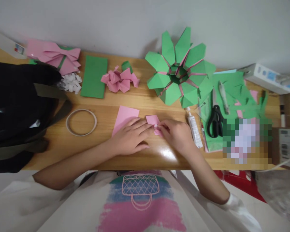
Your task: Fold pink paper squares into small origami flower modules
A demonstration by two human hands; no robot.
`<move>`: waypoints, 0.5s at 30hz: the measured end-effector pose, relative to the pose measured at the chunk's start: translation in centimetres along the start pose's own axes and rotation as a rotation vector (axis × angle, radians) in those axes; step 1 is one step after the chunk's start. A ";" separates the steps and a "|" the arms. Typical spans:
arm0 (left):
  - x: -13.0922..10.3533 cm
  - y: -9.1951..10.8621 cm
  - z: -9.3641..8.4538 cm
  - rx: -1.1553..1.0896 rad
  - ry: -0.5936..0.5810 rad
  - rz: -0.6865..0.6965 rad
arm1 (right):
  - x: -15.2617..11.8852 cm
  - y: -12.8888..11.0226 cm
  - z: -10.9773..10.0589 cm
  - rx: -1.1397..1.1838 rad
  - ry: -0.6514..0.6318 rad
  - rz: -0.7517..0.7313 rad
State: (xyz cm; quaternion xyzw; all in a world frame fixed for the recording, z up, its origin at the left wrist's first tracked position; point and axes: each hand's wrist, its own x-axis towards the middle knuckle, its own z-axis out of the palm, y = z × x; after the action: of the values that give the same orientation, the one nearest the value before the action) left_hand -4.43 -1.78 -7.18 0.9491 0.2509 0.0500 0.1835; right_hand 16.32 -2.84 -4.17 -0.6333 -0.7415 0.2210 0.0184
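My left hand (129, 137) lies flat with its fingers spread, partly over a pink paper sheet (125, 116). Its fingertips reach a small piece of pink paper (152, 119) on the table. My right hand (177, 133) is pinched closed at the edge of that piece, thumb against forefinger. Something small and white (156, 126) shows at the pinching fingertips, too small to name. To the right of this hand, a white glue tube (194, 130) lies on the wood.
Behind the hands stands a large green and pink folded-paper flower (170, 87). Pink paper folds (119, 80), a green sheet (93, 77) and a tape ring (68, 124) lie left. Black-handled scissors (215, 120) rest on green paper at right. A black bag (19, 109) fills the left edge.
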 end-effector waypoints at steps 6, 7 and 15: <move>0.0 -0.1 -0.1 0.004 -0.009 0.002 | -0.1 -0.1 0.0 -0.028 -0.004 -0.016; 0.0 0.0 -0.1 0.005 -0.012 0.002 | -0.1 -0.1 -0.1 -0.048 -0.016 -0.011; 0.0 -0.1 0.0 0.002 -0.009 0.004 | 0.3 -1.0 -0.5 -0.169 -0.072 0.021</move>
State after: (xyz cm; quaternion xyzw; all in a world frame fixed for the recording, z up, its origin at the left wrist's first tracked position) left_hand -4.47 -1.76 -7.24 0.9500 0.2483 0.0458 0.1837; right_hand 15.47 -2.49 -3.48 -0.6321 -0.7508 0.1805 -0.0641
